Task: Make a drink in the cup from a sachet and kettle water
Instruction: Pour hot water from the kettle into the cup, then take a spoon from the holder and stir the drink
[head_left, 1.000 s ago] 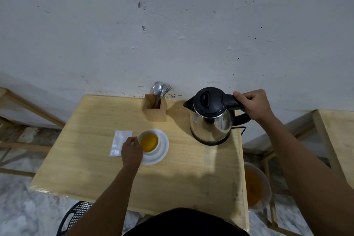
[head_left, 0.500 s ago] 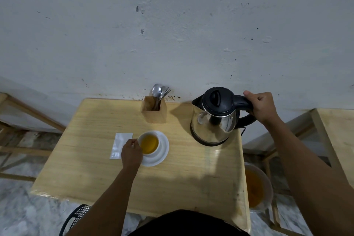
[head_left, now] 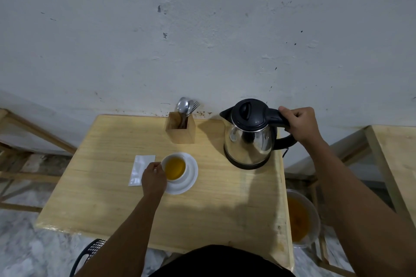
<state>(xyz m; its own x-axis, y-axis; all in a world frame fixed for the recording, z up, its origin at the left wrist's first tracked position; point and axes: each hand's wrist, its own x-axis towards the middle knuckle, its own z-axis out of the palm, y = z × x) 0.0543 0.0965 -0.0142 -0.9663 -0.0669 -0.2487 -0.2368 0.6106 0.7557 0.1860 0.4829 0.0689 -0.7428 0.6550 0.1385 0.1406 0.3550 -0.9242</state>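
Observation:
A white cup filled with amber liquid stands on a white saucer at the middle of the wooden table. My left hand grips the cup's left side. Just left of it lies a flat white sachet, partly under my hand. At the table's back right, a steel kettle with a black lid stands upright on its base. My right hand is closed around its black handle.
A wooden holder with spoons and a fork stands against the wall behind the cup. A bowl of amber liquid sits low beyond the table's right edge. Another wooden table is at the right. A black chair back shows at the near edge.
The kettle has shifted slightly right and settled on the table with my right hand still on the handle. My left hand stays at the cup.

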